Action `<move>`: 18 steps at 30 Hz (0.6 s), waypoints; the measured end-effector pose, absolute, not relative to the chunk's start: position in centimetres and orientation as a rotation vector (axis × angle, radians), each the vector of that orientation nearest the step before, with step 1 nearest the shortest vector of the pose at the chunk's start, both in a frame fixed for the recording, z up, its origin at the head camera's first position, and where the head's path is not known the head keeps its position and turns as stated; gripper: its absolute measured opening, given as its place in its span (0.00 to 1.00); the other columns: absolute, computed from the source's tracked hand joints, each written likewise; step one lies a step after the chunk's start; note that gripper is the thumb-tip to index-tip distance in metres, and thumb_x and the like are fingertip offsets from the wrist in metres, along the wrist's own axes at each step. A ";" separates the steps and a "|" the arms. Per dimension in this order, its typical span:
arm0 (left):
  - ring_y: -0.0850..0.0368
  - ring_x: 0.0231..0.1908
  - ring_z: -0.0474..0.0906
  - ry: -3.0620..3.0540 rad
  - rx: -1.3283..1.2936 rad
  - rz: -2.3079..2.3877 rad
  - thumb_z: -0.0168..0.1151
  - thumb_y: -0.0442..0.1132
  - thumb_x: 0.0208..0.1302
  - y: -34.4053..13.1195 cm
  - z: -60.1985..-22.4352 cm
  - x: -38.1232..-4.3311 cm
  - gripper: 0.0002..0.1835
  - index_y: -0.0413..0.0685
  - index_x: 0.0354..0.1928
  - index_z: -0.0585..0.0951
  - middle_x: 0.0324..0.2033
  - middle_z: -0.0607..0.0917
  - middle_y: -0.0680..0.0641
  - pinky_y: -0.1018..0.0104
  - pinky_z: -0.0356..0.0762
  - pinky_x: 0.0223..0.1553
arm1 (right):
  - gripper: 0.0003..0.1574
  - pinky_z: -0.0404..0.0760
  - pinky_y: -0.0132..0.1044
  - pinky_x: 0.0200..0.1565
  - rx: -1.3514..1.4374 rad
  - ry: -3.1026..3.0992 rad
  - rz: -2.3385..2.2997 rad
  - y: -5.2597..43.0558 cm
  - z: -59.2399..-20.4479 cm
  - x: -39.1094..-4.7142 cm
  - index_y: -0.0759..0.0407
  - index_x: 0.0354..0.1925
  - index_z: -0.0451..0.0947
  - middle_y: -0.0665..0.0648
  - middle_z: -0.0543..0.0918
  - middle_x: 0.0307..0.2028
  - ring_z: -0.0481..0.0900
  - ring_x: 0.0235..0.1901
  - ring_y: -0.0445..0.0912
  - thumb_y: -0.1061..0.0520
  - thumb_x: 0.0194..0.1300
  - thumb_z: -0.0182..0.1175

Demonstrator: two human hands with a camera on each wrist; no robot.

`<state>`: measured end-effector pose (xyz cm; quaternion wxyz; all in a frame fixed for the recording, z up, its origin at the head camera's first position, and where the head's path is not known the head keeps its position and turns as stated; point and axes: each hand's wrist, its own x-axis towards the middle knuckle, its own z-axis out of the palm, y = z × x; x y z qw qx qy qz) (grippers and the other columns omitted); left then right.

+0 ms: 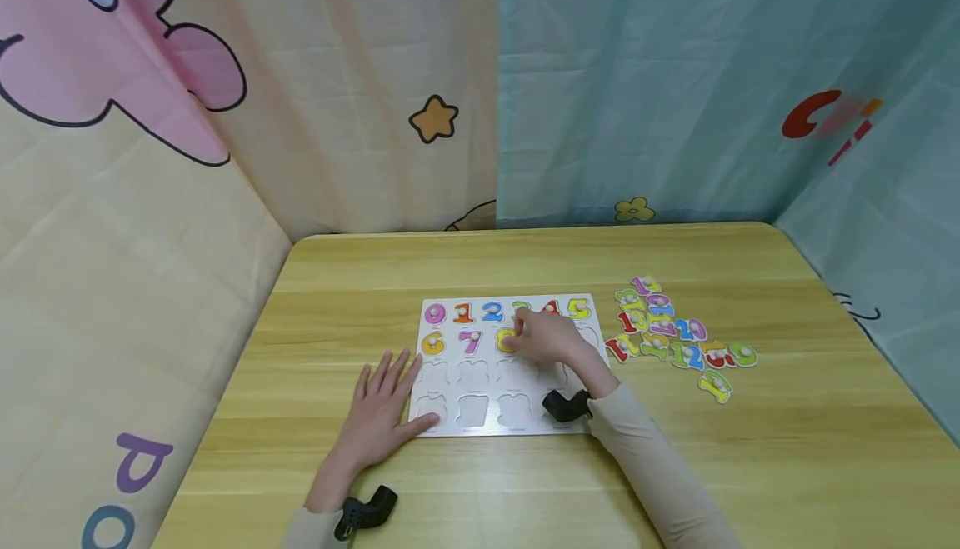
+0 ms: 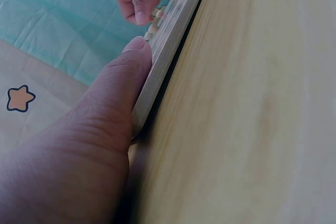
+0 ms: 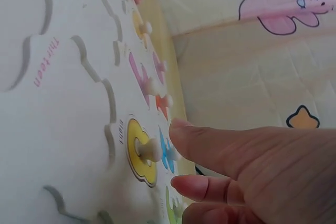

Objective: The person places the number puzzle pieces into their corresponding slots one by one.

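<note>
A white number puzzle board (image 1: 454,391) lies on the table. Knobbed number pieces 0 to 8 sit in its two back rows, partly covered around the 3 by my right hand (image 1: 547,337). That hand hovers over the yellow 8 (image 3: 134,129), which lies in its recess. In the right wrist view the thumb and index finger are parted, close to the 8's knob (image 3: 151,150) but not around it. My left hand (image 1: 377,417) lies spread at the board's left side, its thumb (image 2: 118,77) resting on the near left corner.
Several loose number pieces (image 1: 662,324) lie in a cluster right of the board, a yellow one (image 1: 716,386) nearest me. Outlined recesses (image 1: 472,410) fill the board's front rows. Printed curtains (image 1: 360,116) hang behind and beside the wooden table (image 1: 360,270).
</note>
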<state>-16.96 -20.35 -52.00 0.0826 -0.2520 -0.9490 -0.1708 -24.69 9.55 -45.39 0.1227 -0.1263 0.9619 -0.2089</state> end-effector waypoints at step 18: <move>0.40 0.70 0.41 -2.881 -0.747 -0.494 0.53 0.70 0.59 -20.3 -51.9 -17.0 0.48 0.49 0.74 0.55 0.72 0.53 0.42 0.40 0.33 0.66 | 0.16 0.60 0.34 0.20 -0.304 2.841 -0.765 15.4 -44.1 -24.4 0.55 0.36 0.74 0.50 0.69 0.19 0.65 0.18 0.45 0.43 0.64 0.60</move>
